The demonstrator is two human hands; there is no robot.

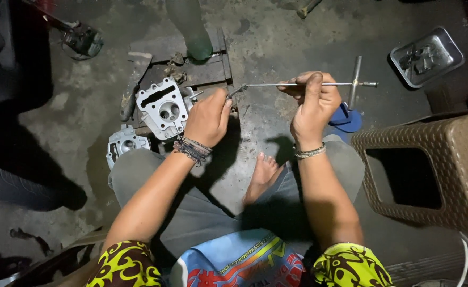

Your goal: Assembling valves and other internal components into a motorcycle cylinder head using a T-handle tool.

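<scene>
My right hand (312, 101) grips the shaft of a long metal T-handle wrench (345, 84), held level above the stained concrete floor. My left hand (209, 118) pinches the wrench's socket end (237, 90), fingers closed around the tip. Just left of that hand lies a grey metal engine cylinder head (162, 108) with round ports. A second, smaller metal engine part (124, 144) rests lower left, near my knee. Both wrists wear bracelets.
A brown woven plastic stool (436, 170) stands at the right. A metal tray (426, 57) with small parts sits at the top right. A green bottle (191, 26) stands on a wooden block above the cylinder head. My bare foot (262, 178) rests on the floor.
</scene>
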